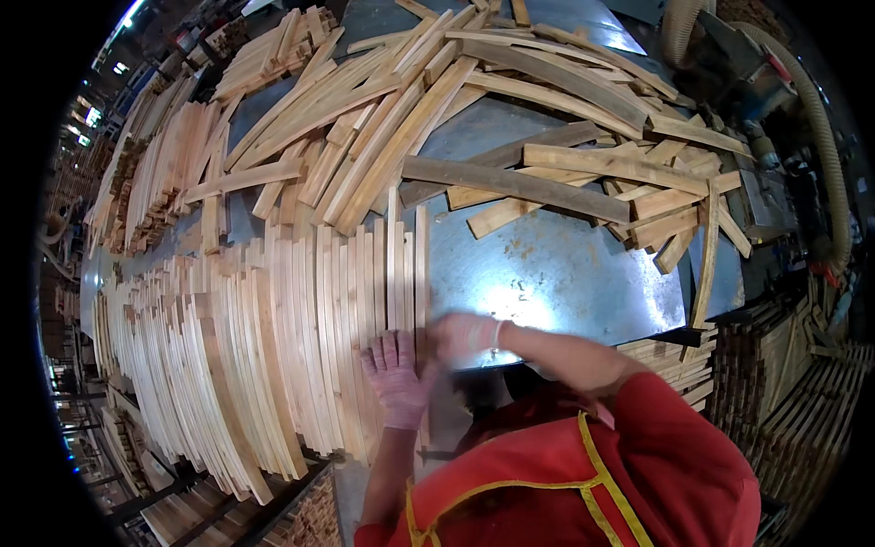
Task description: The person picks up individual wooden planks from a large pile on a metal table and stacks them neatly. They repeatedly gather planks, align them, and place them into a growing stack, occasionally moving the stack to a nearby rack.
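Note:
My left hand (pixel 398 378), in a pinkish work glove, lies over the right end of a row of pale wooden strips (pixel 351 301), its fingers stretched out. Beside it, my right hand (pixel 463 335), gloved too, is at the outermost strip (pixel 421 264) of the row. Motion smears its fingers, so I cannot make out whether they grip that strip. The strips lie side by side and run away from me on a metal table (pixel 556 273). Two of them reach farther up than their neighbours.
Loose boards (pixel 583 169), some greyish, lie crisscrossed across the back and right of the table. A neat stack of strips (pixel 169 173) stands at the far left. Ribbed hoses (pixel 825 155) hang by machinery on the right. Slatted wood piles (pixel 802 401) stand at the lower right.

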Tool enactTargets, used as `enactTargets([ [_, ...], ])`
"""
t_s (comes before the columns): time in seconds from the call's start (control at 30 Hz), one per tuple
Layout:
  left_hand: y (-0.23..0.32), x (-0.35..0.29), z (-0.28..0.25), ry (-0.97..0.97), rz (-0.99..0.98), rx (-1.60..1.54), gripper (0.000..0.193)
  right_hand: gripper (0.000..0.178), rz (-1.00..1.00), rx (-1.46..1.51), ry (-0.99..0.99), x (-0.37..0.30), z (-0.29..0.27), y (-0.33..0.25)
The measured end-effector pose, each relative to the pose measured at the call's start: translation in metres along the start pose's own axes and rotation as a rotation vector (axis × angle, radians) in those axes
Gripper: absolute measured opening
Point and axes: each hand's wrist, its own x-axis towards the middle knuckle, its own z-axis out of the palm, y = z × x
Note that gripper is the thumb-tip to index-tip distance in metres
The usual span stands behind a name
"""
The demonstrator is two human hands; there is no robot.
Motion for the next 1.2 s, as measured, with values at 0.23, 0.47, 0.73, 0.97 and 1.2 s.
enactTargets([
  [0.23,0.01,0.005,-0.005,0.075,0.047,0.066,0.072,0.064,0.628,-0.61,0.606,-0.035,-0.202,0.1],
  [0.47,0.005,-0.009,0.006,0.025,0.003,0.103,0.076,0.079,0.533,0.177,0.422,-0.059,-0.093,0.03],
  [0.73,0.006,-0.009,-0.004,-0.03,0.106,0.035,0.077,0.057,0.169,0.225,0.298,-0.044,0.038,-0.025],
  [0.97,0.008,-0.009,0.004,-0.127,0.104,0.136,0.088,0.034,1.051,-0.139,1.0,-0.287,-0.11,0.146],
  [1.2,0.005,-0.015,0.008,-0.108,0.123,0.177,0.091,0.072,1.681,0.087,1.174,-0.443,-0.069,0.264],
])
